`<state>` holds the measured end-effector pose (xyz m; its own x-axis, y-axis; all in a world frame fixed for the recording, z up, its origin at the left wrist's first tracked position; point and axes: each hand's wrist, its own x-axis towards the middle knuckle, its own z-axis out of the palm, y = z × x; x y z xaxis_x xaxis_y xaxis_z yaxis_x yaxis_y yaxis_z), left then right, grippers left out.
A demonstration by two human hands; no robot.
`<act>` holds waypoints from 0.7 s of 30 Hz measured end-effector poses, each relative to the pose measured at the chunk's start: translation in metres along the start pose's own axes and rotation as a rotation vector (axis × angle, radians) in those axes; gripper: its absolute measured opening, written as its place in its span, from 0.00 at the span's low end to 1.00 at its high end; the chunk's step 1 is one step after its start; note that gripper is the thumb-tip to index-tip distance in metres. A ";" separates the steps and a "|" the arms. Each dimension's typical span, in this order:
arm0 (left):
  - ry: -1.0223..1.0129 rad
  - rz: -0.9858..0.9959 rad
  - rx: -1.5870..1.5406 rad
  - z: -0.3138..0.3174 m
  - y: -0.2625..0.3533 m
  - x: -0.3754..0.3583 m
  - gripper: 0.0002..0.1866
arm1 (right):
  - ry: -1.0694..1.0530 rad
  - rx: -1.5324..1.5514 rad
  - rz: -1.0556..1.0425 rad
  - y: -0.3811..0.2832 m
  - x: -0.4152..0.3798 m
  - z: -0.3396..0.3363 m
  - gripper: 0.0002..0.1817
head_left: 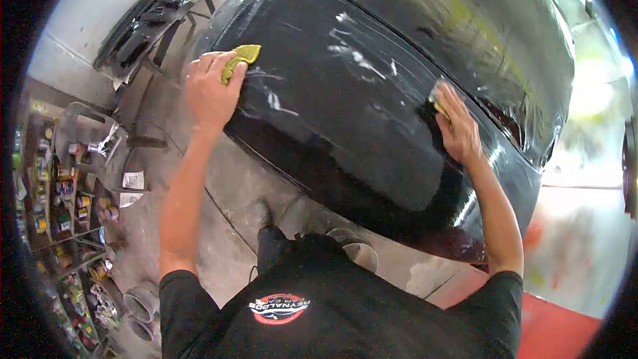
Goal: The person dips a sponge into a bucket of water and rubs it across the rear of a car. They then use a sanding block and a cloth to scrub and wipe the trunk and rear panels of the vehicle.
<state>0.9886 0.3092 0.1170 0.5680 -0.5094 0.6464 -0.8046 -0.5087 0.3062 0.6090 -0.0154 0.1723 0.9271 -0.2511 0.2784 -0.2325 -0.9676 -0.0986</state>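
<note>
A glossy black car hood (372, 166) spreads out in front of me, streaked with whitish wet smears (359, 60). At the hood's left edge my left hand (214, 90) is closed around a yellow-green cloth (248, 54), which bunches out between thumb and fingers. Farther right, my right hand (460, 126) lies over the hood, its fingers pressing a small pad with a yellow edge (438, 101) against the surface. Most of that pad is hidden under the fingers. Clear plastic film (492, 33) covers the car beyond the hood seam.
A bucket (362, 252) stands on the floor by my feet, under the hood's front edge. Shelves (73, 226) full of cans and bottles line the left side. A dark car part (143, 30) rests on a stand at upper left. Red flooring (551, 326) lies at lower right.
</note>
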 end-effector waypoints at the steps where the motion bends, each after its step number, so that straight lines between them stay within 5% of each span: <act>1: 0.008 -0.004 -0.003 -0.001 0.002 0.000 0.15 | 0.007 -0.005 0.012 -0.003 -0.002 0.002 0.28; 14: 0.013 -0.036 -0.136 -0.006 -0.001 0.002 0.16 | 0.145 -0.063 -0.352 -0.103 0.320 0.109 0.20; 21: 0.023 -0.014 -0.155 -0.006 -0.001 0.003 0.16 | 0.081 -0.039 -0.346 -0.094 0.259 0.078 0.22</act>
<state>0.9903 0.3124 0.1228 0.5767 -0.4863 0.6565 -0.8148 -0.4015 0.4182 0.8938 0.0121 0.1789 0.9270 0.0914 0.3638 0.0783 -0.9956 0.0506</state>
